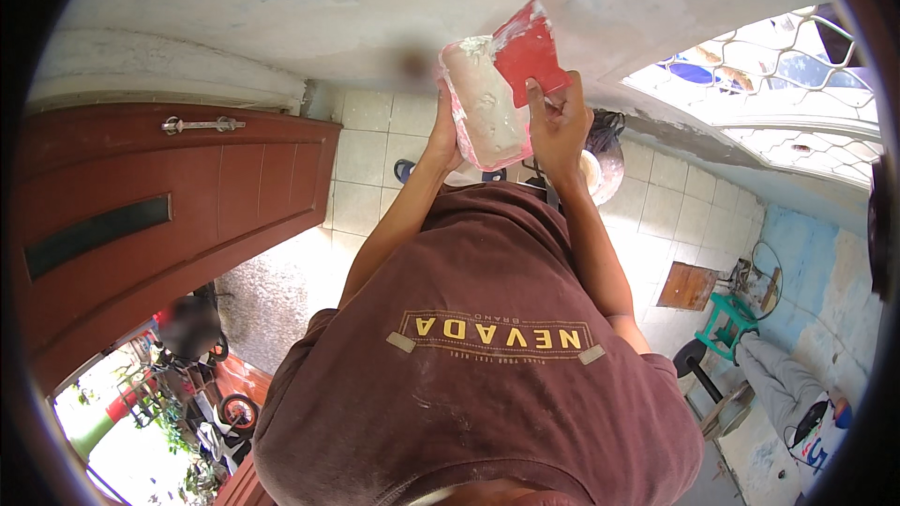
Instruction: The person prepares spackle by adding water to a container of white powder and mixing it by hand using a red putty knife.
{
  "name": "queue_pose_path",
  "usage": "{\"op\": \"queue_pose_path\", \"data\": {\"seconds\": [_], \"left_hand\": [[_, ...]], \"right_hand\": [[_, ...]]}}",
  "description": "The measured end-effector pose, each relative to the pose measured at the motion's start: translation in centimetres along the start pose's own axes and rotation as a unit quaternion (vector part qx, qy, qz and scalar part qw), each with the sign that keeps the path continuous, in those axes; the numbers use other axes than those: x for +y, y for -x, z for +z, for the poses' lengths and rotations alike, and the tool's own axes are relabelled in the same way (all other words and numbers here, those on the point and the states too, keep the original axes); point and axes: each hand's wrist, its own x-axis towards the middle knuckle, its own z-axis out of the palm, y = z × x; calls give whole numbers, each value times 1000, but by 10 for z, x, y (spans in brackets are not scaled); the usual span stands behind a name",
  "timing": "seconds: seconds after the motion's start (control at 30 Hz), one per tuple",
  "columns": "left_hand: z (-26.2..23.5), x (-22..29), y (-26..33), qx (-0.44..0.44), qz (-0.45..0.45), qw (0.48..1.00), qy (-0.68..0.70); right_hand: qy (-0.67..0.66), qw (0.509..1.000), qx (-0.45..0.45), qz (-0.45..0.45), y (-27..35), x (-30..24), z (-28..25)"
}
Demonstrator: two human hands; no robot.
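A pale, patchy plastered wall fills the top of the view, above a tiled floor and a red-brown door standing open on the left. The person's left hand cups the underside of a pink tray loaded with white paste, tilted up toward the wall so the paste faces the blade. The right hand pinches a red scraper, its blade lying over the tray's upper right edge. Both sit close before the wall; open floor lies below, with a green stool well apart near the right-hand wall.
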Motion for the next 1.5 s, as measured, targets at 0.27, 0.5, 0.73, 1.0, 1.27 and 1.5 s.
{"op": "queue_pose_path", "data": {"seconds": [0.27, 0.5, 0.73, 1.0, 1.27, 1.5], "left_hand": [[0, 1, -5, -1, 5, 1000, 16], [2, 1, -10, 1, 8, 1000, 24], [-2, 1, -13, 12, 11, 1000, 4], [-10, 1, -15, 16, 9, 1000, -19], [-11, 2, -16, 6, 9, 1000, -24], [-4, 1, -16, 4, 1, 999, -46]], "right_hand": [[-27, 999, -26, 1, -1, 0, 3], [-36, 999, -38, -14, -3, 9, 5], [-44, 997, -48, -34, -7, 16, 5], [-127, 990, -57, 27, -13, 35, -1], [-193, 974, -86, 84, -25, 29, -11], [-213, 965, -119, 90, -31, 43, -15]]}}
